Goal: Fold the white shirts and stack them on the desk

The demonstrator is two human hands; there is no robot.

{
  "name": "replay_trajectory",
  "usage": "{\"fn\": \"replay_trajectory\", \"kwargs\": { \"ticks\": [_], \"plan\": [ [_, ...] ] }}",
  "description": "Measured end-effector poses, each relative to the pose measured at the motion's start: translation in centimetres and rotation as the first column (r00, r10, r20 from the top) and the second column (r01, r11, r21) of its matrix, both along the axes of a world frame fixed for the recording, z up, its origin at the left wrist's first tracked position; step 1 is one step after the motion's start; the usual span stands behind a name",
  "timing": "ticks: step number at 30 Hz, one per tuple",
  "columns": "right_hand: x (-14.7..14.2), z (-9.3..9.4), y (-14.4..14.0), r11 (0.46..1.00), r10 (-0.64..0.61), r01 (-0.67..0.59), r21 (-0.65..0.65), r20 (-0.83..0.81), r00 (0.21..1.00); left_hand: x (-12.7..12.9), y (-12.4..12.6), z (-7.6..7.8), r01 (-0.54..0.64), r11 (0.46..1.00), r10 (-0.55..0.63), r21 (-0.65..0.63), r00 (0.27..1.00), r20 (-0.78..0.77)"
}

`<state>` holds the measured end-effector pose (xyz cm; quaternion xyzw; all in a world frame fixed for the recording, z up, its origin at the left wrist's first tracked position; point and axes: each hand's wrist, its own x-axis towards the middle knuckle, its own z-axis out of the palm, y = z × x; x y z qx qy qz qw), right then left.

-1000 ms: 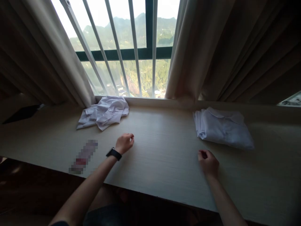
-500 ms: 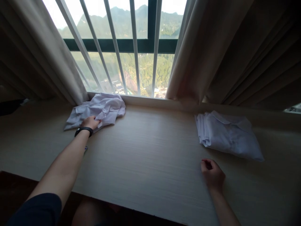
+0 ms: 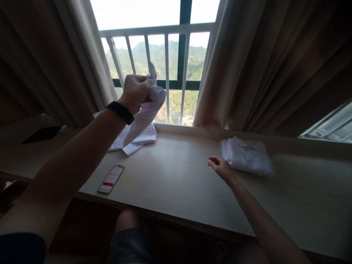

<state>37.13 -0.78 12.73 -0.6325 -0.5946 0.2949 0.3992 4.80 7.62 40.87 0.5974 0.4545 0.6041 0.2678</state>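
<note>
Raised in front of the window, my left hand (image 3: pixel 137 91) is closed round a gathered part of a white shirt (image 3: pixel 145 115). The cloth hangs below the fist, and lower white fabric (image 3: pixel 144 137) lies crumpled on the table by the sill; where one piece ends and another begins I cannot tell. A black band is on the left wrist. Over the table, my right hand (image 3: pixel 221 168) has loosely curled fingers with a gap at the thumb and holds nothing. It is just left of and in front of a folded white shirt stack (image 3: pixel 247 156) with a collar on top.
A phone (image 3: pixel 111 179) with a lit screen lies near the front edge of the pale wooden table (image 3: pixel 176 183). At the far left is a flat black object (image 3: pixel 42 134). Curtains (image 3: pixel 242 66) flank the window, which has white railing bars (image 3: pixel 167 73).
My left hand has lifted part of the white shirt up from the pile. My right hand has moved left and forward. The view has tilted up, and the phone shows fully.
</note>
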Motion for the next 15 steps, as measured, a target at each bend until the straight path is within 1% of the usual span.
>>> {"fn": "replay_trajectory", "kwargs": {
  "ticks": [1, 2, 3, 4, 5, 6, 7, 8, 10, 11, 13, 15],
  "plan": [
    [-2.5, 3.8, -0.5, 0.987, 0.099, -0.091, 0.130, -0.052, 0.994, 1.8, -1.7, 1.5, 0.051, 0.998, -0.052, 0.029, 0.998, 0.037],
    [-5.1, 7.5, -1.2, 0.957, 0.186, -0.161, 0.242, -0.083, 0.979, 3.5, -3.3, 2.7, 0.099, 0.994, -0.102, 0.055, 0.993, 0.058],
    [-7.4, 10.9, -2.0, 0.924, 0.228, -0.192, 0.331, -0.073, 0.971, 5.1, -4.9, 3.6, 0.138, 0.988, -0.144, 0.072, 0.987, 0.073],
    [-9.5, 14.0, -2.9, 0.899, 0.204, -0.173, 0.403, -0.033, 0.978, 6.6, -6.3, 4.2, 0.177, 0.981, -0.183, 0.078, 0.980, 0.081],
    [-11.0, 16.6, -3.7, 0.880, 0.150, -0.142, 0.453, 0.019, 0.989, 7.9, -7.7, 4.7, 0.212, 0.974, -0.218, 0.075, 0.972, 0.086],
    [-12.0, 18.7, -4.3, 0.866, 0.096, -0.118, 0.485, 0.070, 0.993, 8.9, -9.0, 5.0, 0.240, 0.969, -0.245, 0.062, 0.965, 0.090],
    [-12.3, 20.4, -4.9, 0.858, 0.040, -0.094, 0.505, 0.118, 0.992, 9.7, -10.1, 5.3, 0.261, 0.964, -0.264, 0.046, 0.960, 0.092],
    [-12.1, 21.7, -5.2, 0.855, -0.002, -0.084, 0.512, 0.165, 0.986, 10.2, -11.1, 5.6, 0.268, 0.963, -0.270, 0.035, 0.959, 0.090],
    [-10.5, 23.4, -5.8, 0.860, -0.027, -0.091, 0.502, 0.223, 0.974, 10.4, -12.8, 6.4, 0.247, 0.968, -0.251, 0.052, 0.965, 0.078],
    [-9.4, 23.9, -6.1, 0.865, -0.014, -0.102, 0.492, 0.227, 0.974, 10.2, -13.4, 6.9, 0.227, 0.971, -0.233, 0.080, 0.970, 0.072],
    [-7.6, 24.8, -7.0, 0.870, 0.048, -0.131, 0.475, 0.184, 0.982, 9.8, -14.3, 7.9, 0.213, 0.966, -0.225, 0.144, 0.971, 0.078],
    [-7.0, 25.3, -8.2, 0.864, 0.130, -0.177, 0.472, 0.130, 0.983, 9.9, -15.2, 8.8, 0.243, 0.951, -0.271, 0.192, 0.953, 0.136]
  ]
}}
